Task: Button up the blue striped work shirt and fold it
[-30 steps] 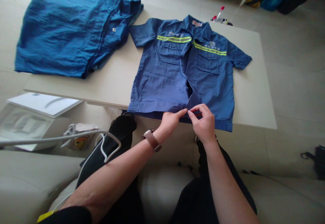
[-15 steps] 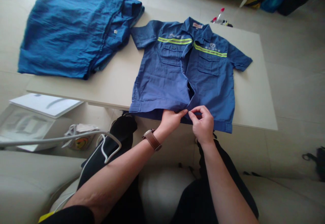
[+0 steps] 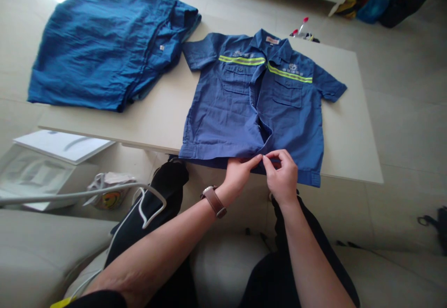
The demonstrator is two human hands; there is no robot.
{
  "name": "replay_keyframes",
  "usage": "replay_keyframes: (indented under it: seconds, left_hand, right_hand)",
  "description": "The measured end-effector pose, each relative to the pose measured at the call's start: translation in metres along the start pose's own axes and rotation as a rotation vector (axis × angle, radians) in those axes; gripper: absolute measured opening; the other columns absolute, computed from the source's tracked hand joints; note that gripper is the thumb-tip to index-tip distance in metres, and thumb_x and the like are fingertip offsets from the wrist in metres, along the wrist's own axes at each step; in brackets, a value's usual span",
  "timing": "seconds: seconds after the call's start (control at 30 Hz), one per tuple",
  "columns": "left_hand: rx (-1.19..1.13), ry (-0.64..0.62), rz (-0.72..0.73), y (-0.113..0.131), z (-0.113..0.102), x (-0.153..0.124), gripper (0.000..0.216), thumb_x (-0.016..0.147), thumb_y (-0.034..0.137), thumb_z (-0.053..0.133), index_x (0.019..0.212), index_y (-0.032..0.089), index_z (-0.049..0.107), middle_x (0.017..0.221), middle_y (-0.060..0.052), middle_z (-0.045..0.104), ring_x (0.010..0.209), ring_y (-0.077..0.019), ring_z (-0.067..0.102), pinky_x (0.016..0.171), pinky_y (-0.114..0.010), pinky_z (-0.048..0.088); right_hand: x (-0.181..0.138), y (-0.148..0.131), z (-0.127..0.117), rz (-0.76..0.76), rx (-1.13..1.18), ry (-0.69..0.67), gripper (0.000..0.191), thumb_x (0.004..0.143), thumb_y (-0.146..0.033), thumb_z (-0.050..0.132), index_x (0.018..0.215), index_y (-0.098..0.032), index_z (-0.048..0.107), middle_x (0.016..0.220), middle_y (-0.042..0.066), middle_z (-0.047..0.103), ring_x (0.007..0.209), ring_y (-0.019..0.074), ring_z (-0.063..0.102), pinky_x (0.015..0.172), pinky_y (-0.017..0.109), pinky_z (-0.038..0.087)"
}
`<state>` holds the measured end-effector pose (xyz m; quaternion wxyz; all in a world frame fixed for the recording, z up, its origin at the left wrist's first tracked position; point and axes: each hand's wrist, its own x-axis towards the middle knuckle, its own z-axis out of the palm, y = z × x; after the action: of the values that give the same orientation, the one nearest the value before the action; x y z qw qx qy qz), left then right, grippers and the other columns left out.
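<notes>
A blue short-sleeved work shirt (image 3: 223, 117) lies face up, its collar pointing away from me and yellow reflective stripes across the chest. Its front gapes along the middle, and the hem hangs over the near table edge. My left hand (image 3: 239, 173) grips the hem from below, fingers partly hidden under the cloth, thumb on top. Right beside it, my right hand (image 3: 281, 173) pinches the front edge at the bottom of the placket. The two thumbs almost meet. Whether a button is between the fingertips is too small to tell.
The shirt rests on a white table (image 3: 349, 126). A pile of blue clothing (image 3: 94, 52) lies at its left end. Bottles with red caps (image 3: 303, 26) stand beyond the far edge. A grey bent rod (image 3: 104, 189) reaches in at left, near a white box (image 3: 59, 145).
Both hands have shifted slightly right, still holding the shirt's bottom front edge. The gap in the lower front bulges a little wider. The whole view has moved slightly.
</notes>
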<state>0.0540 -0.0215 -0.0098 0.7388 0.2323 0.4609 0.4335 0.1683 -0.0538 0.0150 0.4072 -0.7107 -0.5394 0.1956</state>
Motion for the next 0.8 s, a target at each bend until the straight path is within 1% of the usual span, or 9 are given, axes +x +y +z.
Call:
replay_keyframes:
  seconds: [0.1, 0.17, 0.33, 0.5, 0.57, 0.7, 0.73, 0.8]
  left_hand:
    - [-0.06, -0.005, -0.053, -0.002, -0.001, 0.002, 0.031, 0.063, 0.036, 0.089, 0.077, 0.015, 0.071, 0.08, -0.003, 0.073, 0.076, -0.0155, 0.065, 0.076, -0.029, 0.05]
    - [-0.05, -0.019, -0.058, -0.004, -0.002, 0.004, 0.032, 0.062, 0.038, 0.089, 0.072, 0.015, 0.07, 0.076, -0.002, 0.07, 0.073, -0.0145, 0.062, 0.073, -0.028, 0.047]
    - [-0.023, -0.052, -0.03, -0.006, -0.003, 0.007, 0.029, 0.066, 0.037, 0.088, 0.074, 0.014, 0.072, 0.074, -0.002, 0.07, 0.075, -0.0146, 0.06, 0.077, -0.029, 0.046]
    - [-0.022, -0.023, -0.008, -0.01, -0.004, 0.009, 0.031, 0.064, 0.038, 0.088, 0.071, 0.014, 0.07, 0.072, -0.002, 0.068, 0.071, -0.014, 0.057, 0.073, -0.029, 0.044]
    - [0.015, -0.032, 0.003, -0.01, -0.005, 0.009, 0.031, 0.066, 0.039, 0.087, 0.07, 0.015, 0.069, 0.072, -0.002, 0.068, 0.071, -0.014, 0.056, 0.072, -0.029, 0.043]
    - [0.119, -0.066, 0.043, -0.004, -0.005, 0.01, 0.03, 0.07, 0.039, 0.084, 0.067, 0.015, 0.066, 0.07, -0.001, 0.066, 0.071, -0.0141, 0.056, 0.07, -0.029, 0.043]
    - [0.132, -0.073, 0.049, -0.002, -0.004, 0.009, 0.03, 0.07, 0.039, 0.084, 0.067, 0.015, 0.066, 0.07, -0.001, 0.066, 0.071, -0.0141, 0.056, 0.07, -0.029, 0.043]
    - [0.14, -0.089, 0.044, 0.001, -0.004, 0.008, 0.03, 0.071, 0.039, 0.083, 0.069, 0.015, 0.066, 0.071, -0.001, 0.066, 0.071, -0.0143, 0.057, 0.07, -0.029, 0.043]
  right_hand:
    - [-0.001, -0.001, 0.0, -0.018, -0.012, -0.022, 0.011, 0.091, -0.025, 0.062, 0.081, -0.023, 0.062, 0.086, 0.004, 0.063, 0.08, 0.0199, 0.062, 0.066, 0.031, 0.054]
    - [-0.001, -0.001, 0.0, -0.016, -0.013, -0.024, 0.01, 0.091, -0.024, 0.062, 0.081, -0.022, 0.063, 0.085, 0.004, 0.063, 0.079, 0.0197, 0.062, 0.065, 0.031, 0.054]
    - [0.0, 0.0, -0.001, 0.036, -0.005, -0.029, 0.01, 0.089, -0.026, 0.062, 0.08, -0.022, 0.062, 0.085, 0.004, 0.063, 0.079, 0.0201, 0.061, 0.064, 0.03, 0.052]
    - [0.0, 0.001, -0.001, 0.086, 0.005, -0.042, 0.011, 0.087, -0.028, 0.063, 0.079, -0.021, 0.062, 0.085, 0.004, 0.065, 0.082, 0.0206, 0.062, 0.068, 0.03, 0.05]
    - [0.001, 0.005, 0.001, 0.155, 0.047, -0.048, 0.012, 0.086, -0.031, 0.065, 0.08, -0.021, 0.063, 0.083, 0.004, 0.066, 0.08, 0.0205, 0.062, 0.07, 0.031, 0.049]
    - [0.002, 0.017, 0.003, 0.375, 0.264, -0.099, 0.018, 0.082, -0.039, 0.069, 0.08, -0.022, 0.064, 0.074, 0.001, 0.066, 0.068, 0.0188, 0.061, 0.066, 0.032, 0.05]
    - [0.002, 0.019, 0.003, 0.404, 0.304, -0.099, 0.02, 0.081, -0.04, 0.071, 0.08, -0.022, 0.064, 0.073, 0.001, 0.066, 0.067, 0.0186, 0.061, 0.066, 0.032, 0.051]
    - [0.002, 0.021, 0.002, 0.403, 0.32, -0.079, 0.021, 0.08, -0.041, 0.073, 0.08, -0.021, 0.065, 0.073, 0.001, 0.066, 0.068, 0.0188, 0.062, 0.067, 0.033, 0.052]
